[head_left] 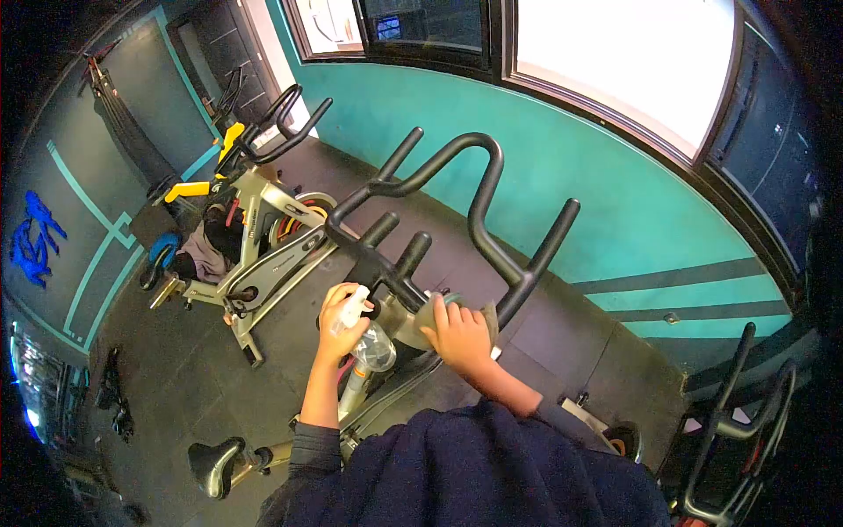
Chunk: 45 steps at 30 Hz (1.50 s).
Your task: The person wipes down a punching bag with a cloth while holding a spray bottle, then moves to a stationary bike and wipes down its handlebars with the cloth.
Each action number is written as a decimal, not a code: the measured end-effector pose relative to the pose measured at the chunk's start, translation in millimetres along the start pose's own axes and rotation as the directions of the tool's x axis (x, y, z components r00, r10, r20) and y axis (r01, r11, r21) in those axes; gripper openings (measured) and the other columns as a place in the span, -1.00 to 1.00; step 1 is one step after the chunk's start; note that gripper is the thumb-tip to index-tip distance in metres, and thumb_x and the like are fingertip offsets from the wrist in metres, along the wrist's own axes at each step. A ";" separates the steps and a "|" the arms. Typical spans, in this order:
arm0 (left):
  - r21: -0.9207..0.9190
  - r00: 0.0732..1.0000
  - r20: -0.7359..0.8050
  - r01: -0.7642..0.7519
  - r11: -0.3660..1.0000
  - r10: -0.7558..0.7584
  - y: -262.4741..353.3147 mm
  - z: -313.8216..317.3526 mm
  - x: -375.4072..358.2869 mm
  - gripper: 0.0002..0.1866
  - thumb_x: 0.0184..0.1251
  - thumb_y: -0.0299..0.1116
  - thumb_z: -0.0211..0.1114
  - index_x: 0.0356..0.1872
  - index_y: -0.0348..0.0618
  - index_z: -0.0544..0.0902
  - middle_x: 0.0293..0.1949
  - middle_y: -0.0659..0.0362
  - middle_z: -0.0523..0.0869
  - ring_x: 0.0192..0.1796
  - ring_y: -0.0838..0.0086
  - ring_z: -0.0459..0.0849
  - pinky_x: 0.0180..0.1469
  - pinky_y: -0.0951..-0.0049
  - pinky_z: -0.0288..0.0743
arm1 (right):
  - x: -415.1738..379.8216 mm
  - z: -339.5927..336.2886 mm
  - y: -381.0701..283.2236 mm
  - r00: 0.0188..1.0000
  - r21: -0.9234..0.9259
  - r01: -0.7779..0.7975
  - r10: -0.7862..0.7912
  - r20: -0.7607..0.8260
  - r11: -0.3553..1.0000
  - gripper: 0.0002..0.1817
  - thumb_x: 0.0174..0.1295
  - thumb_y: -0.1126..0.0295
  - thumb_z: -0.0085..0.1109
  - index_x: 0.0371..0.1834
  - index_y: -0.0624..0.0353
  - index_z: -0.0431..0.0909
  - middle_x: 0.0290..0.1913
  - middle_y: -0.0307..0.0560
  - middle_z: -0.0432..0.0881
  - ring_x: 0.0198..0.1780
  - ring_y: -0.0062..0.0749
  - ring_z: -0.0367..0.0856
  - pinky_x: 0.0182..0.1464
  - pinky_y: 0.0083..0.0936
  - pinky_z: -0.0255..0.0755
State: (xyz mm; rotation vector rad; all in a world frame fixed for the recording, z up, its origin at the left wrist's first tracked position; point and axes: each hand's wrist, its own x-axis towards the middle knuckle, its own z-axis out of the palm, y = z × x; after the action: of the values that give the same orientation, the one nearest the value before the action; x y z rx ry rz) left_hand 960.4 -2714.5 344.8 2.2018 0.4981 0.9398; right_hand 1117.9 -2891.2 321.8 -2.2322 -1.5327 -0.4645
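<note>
My left hand (341, 327) is wrapped round the white top of a clear spray bottle (374, 348), held beside the stem of an exercise bike. My right hand (461, 334) presses a greyish-green cloth (427, 321) onto the bike's frame, just below the black handlebars (487, 189). Its fingers lie over the cloth, which shows on both sides of them. The bike's black saddle (213, 465) is at the lower left, behind my left forearm.
A second bike (272, 211) with yellow parts stands at the left, and a person in a blue cap (163, 249) is low beside it. Another bike (742, 430) is at the right edge. A teal wall (606, 202) with windows runs behind.
</note>
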 end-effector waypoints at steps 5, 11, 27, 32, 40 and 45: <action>0.054 0.999 -0.005 -0.042 0.998 0.043 -2.8 -0.4 -1.2 -0.68 -0.28 -0.42 0.25 -0.34 -0.24 0.68 -0.07 0.08 0.61 0.11 0.24 0.52 0.17 0.35 0.36 | 67.2 -9.8 -0.9 0.827 0.227 -0.333 0.168 0.536 0.915 -0.32 0.30 -0.16 -0.09 0.16 0.29 0.40 -0.18 0.20 0.64 -0.05 0.02 0.62 0.03 -0.12 0.44; 0.073 0.995 -0.086 -0.037 0.997 0.043 2.8 2.8 -0.3 -0.76 -0.28 -0.43 0.24 -0.44 -0.14 0.67 -0.13 0.14 0.66 0.07 0.23 0.57 0.10 0.30 0.43 | 76.6 1.8 29.5 0.759 0.696 -0.487 -0.139 0.636 0.527 -0.16 0.35 -0.22 -0.21 0.37 0.38 0.20 0.34 0.34 0.29 0.37 0.05 0.28 0.36 -0.32 0.16; 0.128 1.000 -0.009 -0.023 0.992 0.025 3.7 0.7 -1.7 -0.73 -0.29 -0.40 0.26 -0.42 -0.19 0.68 -0.03 0.11 0.59 0.11 0.22 0.52 0.17 0.31 0.35 | 10.4 -1.7 -13.1 0.999 -0.046 0.044 -0.044 -0.002 0.998 -0.18 0.04 -0.04 0.23 0.34 0.16 0.27 -0.05 0.09 0.52 -0.19 -0.18 0.51 -0.05 -0.32 0.42; 0.066 0.999 -0.024 -0.043 0.997 0.045 -1.7 -0.8 -4.0 -0.70 -0.26 -0.33 0.28 -0.39 -0.21 0.68 -0.02 0.05 0.59 0.09 0.18 0.53 0.17 0.29 0.36 | 70.4 -2.7 -5.2 0.876 0.368 -0.242 0.039 0.481 0.898 -0.14 0.14 -0.18 0.15 0.32 0.27 0.23 -0.07 0.24 0.57 -0.07 -0.03 0.61 -0.03 -0.16 0.46; 0.102 0.993 -0.090 -0.063 0.993 0.072 -6.7 0.4 -6.9 -0.78 -0.24 -0.38 0.25 -0.45 -0.15 0.69 -0.07 0.13 0.63 0.02 0.20 0.58 0.08 0.29 0.44 | 35.9 -27.4 6.3 0.854 0.370 -0.264 0.038 0.519 0.890 -0.19 0.21 -0.08 0.10 0.37 0.26 0.14 -0.04 0.29 0.54 0.03 -0.01 0.54 0.08 -0.16 0.39; 0.141 0.993 -0.084 -0.072 0.987 0.085 -6.0 -0.1 -7.3 -0.77 -0.24 -0.38 0.25 -0.44 -0.15 0.69 -0.07 0.14 0.63 0.00 0.21 0.58 0.08 0.29 0.45 | -25.0 -19.3 8.2 0.987 0.030 0.151 -0.153 0.049 0.988 -0.21 0.08 0.09 0.24 0.37 0.17 0.20 0.02 0.12 0.49 0.06 -0.10 0.47 0.10 -0.20 0.35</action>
State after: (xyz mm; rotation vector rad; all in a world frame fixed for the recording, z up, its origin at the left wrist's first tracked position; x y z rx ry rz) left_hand 955.0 -2714.5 337.1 2.3254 0.5356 1.0792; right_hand 1116.0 -2923.5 325.6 -2.1320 -1.7338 -0.4320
